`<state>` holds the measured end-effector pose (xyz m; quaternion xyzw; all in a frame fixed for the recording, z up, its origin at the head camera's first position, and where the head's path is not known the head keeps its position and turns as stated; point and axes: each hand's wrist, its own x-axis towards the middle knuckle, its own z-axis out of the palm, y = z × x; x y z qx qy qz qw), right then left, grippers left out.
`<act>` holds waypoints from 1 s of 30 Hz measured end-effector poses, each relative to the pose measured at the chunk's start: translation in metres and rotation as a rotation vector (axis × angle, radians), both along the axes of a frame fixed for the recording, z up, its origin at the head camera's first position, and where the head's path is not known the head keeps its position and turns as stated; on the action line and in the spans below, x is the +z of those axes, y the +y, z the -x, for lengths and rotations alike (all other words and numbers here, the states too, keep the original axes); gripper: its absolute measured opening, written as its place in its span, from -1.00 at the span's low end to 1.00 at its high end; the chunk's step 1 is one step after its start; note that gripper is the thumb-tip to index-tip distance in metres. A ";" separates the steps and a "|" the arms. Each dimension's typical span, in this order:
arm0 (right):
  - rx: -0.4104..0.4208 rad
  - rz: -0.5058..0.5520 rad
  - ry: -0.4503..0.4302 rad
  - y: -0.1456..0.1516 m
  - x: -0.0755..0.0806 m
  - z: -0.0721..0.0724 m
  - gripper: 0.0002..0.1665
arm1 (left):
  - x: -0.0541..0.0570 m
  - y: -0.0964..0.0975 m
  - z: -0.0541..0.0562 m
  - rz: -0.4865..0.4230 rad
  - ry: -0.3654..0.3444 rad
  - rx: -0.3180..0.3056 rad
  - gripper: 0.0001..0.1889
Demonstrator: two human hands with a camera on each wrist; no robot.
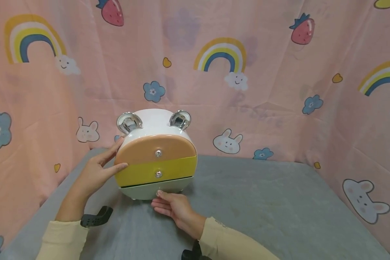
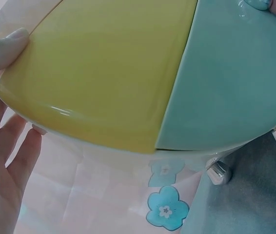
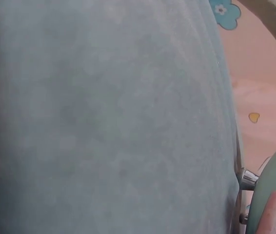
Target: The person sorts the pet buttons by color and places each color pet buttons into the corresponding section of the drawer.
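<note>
A small rounded drawer cabinet (image 1: 156,124) stands on the grey table, white on top with two silver bell-like ears. Its front has an orange drawer (image 1: 139,150), a yellow drawer (image 1: 133,175) and a pale green drawer (image 1: 139,191), with a thin dark gap above the green one. My left hand (image 1: 95,175) grips the cabinet's left side, thumb on the front and fingers behind the edge (image 2: 6,146). At the bottom, my right hand (image 1: 178,209) pinches the green drawer's knob (image 2: 259,4) between thumb and fingers. The knob is mostly covered in the head view.
Short silver feet (image 2: 218,173) hold the cabinet above the grey cloth-covered table (image 1: 263,206). Behind and at both sides hangs a pink curtain (image 1: 273,119) printed with rainbows, rabbits and flowers. Dark bands (image 1: 97,216) sit at both wrists.
</note>
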<state>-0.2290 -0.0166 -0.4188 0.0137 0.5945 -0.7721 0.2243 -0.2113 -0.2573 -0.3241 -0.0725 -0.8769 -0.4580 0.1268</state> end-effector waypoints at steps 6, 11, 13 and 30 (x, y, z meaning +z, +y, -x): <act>-0.005 -0.007 0.002 -0.001 0.000 -0.001 -0.69 | 0.000 0.000 -0.001 -0.005 -0.005 0.001 -0.18; -0.007 -0.009 -0.004 -0.002 0.000 0.000 -0.70 | 0.000 0.000 -0.001 -0.007 -0.012 -0.001 -0.18; -0.008 -0.009 -0.005 -0.002 0.000 0.001 -0.70 | 0.001 0.000 0.000 -0.013 -0.013 -0.005 -0.18; 0.006 -0.014 0.025 0.003 -0.004 0.008 -0.66 | -0.004 -0.005 0.004 -0.026 -0.026 -0.013 -0.19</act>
